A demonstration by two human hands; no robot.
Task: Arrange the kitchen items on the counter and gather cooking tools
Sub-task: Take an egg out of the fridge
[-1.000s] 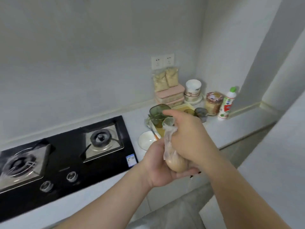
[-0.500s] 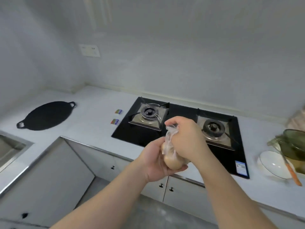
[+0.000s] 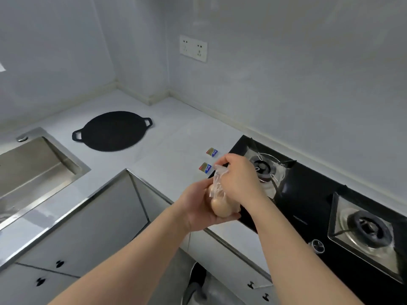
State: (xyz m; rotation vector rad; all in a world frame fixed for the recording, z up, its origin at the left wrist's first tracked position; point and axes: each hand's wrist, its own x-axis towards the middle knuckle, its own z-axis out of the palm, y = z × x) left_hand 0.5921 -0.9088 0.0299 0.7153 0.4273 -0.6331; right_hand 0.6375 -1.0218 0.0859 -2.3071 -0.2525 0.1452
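Now, both forearms reach forward and meet at the front-left corner of the gas hob (image 3: 308,194). The left hand (image 3: 196,208) cups the clear bag of eggs (image 3: 220,208) from below, palm up, fingers curled round it. The right hand (image 3: 237,181) arches over, fingertips pinched on the bag's twisted neck. 2 small packets (image 3: 205,167) lie just left of the hob, the black griddle pan (image 3: 112,130) well left.
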